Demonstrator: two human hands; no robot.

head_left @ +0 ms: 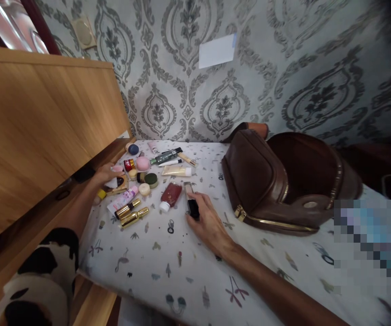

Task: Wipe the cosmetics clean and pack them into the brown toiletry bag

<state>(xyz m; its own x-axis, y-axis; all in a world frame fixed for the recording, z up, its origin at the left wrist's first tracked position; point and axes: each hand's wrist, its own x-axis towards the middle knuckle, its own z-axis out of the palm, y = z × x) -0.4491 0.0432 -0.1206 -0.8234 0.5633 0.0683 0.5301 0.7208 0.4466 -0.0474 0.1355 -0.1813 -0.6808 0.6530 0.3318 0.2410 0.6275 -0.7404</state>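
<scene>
My right hand (207, 222) is closed around a small bottle with a black cap (193, 209) and a pale beige body (189, 188), low over the patterned cloth. Beside it lies a dark red bottle (172, 194) with a white cap. At the left edge of the surface, my left hand (105, 174) has its fingers stretched out among the cosmetics. A gold-and-black item (121, 183) and something white lie at its fingertips, partly hidden. Closer to me are two gold tubes (134, 217), a purple-and-white tube (129, 194) and a round cream-coloured item (144, 189).
A brown leather bag (256, 181) gapes open on the right, its zip undone. Further cosmetics include a cream tube (177, 171), a green bottle (166, 156) and a pink round item (143, 163). A wooden panel (45, 117) borders the left; patterned wallpaper (188, 90) stands behind.
</scene>
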